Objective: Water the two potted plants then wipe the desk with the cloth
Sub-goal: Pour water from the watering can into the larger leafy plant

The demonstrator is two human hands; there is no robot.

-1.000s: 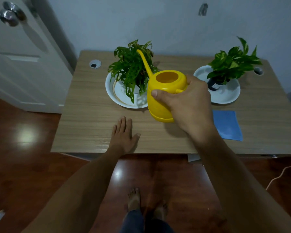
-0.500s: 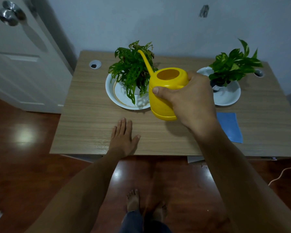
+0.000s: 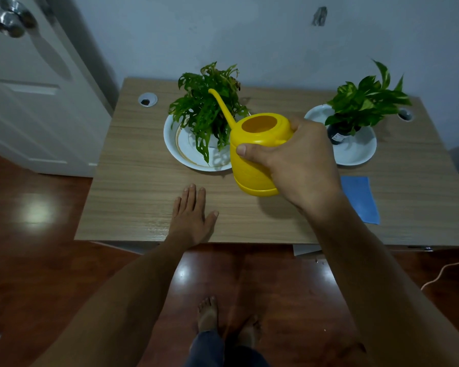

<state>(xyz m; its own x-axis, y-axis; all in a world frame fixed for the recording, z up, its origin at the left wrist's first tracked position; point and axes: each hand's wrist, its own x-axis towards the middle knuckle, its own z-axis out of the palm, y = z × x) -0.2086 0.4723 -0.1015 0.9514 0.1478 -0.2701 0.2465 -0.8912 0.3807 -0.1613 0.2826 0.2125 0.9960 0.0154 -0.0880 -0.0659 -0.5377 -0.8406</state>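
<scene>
My right hand [image 3: 300, 165] grips the handle of a yellow watering can [image 3: 255, 152], held above the wooden desk [image 3: 133, 186]. Its long spout points up and left into the leaves of the left potted plant [image 3: 207, 109], which stands in a white bowl [image 3: 175, 152]. The right potted plant [image 3: 366, 102] sits in a dark pot on a white plate [image 3: 355, 154]. A blue cloth [image 3: 361, 200] lies flat on the desk, partly hidden behind my right wrist. My left hand [image 3: 191, 215] rests flat on the desk near its front edge, fingers straight.
Two round cable holes [image 3: 147, 99] [image 3: 405, 114] sit in the desk's back corners. A white door [image 3: 24, 83] with a metal knob stands at the left. The wall runs behind the desk. My bare feet [image 3: 210, 313] stand on a glossy wooden floor; a cord [image 3: 445, 271] lies at right.
My right hand has lifted the watering can slightly and carried it a little toward the left plant. The left hand has stayed flat on the desk.
</scene>
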